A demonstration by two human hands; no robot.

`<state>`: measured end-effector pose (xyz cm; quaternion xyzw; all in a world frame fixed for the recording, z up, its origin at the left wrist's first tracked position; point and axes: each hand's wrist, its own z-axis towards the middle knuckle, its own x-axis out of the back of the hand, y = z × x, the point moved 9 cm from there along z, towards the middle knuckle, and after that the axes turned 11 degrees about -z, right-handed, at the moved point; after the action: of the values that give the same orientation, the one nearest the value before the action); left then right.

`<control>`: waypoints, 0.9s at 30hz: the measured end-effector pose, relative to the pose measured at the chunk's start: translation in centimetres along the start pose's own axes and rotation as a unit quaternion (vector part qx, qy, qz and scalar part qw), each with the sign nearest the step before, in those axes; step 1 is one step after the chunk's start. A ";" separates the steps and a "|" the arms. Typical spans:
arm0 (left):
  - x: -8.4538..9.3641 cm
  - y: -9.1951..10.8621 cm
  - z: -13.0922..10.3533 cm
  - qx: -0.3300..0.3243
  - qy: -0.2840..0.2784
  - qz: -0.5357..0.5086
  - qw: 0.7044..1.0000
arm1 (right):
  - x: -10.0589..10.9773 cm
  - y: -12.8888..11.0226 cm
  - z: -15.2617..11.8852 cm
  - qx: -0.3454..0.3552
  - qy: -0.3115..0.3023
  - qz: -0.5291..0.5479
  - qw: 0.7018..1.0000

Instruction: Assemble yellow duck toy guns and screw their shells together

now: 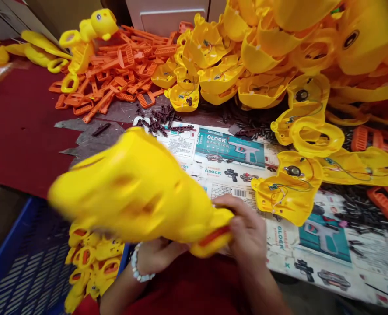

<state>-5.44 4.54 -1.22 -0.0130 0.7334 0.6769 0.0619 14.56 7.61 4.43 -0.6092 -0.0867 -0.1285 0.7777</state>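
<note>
A large yellow plastic toy (141,188) with an orange strip at its narrow end slants across the view above the table, its wide end smeared by motion. My right hand (246,227) is closed around the narrow end. Under the toy's lower edge lies my left hand (161,253), with a beaded bracelet (136,267) at the wrist. Its fingers are mostly hidden by the toy, so their grip does not show. To the right of my right hand rests an open yellow half-shell (288,188) with a round speaker and thin wires inside.
Orange plastic parts (111,65) are heaped at the back left. Yellow half-shells (213,57) are stacked high at the back right. Small dark parts (161,120) lie on the printed cardboard (194,142). A blue crate (19,258) at lower left holds yellow toys (95,258).
</note>
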 end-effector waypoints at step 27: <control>-3.6 2.9 1.4 0.031 -0.284 -0.002 0.958 | -2.0 -4.9 -2.2 0.223 -0.129 -0.351 0.900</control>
<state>-2.04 5.97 1.97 0.1801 0.7060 0.6298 0.2691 11.13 4.56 7.86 -0.3615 -0.4211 -0.2906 0.7794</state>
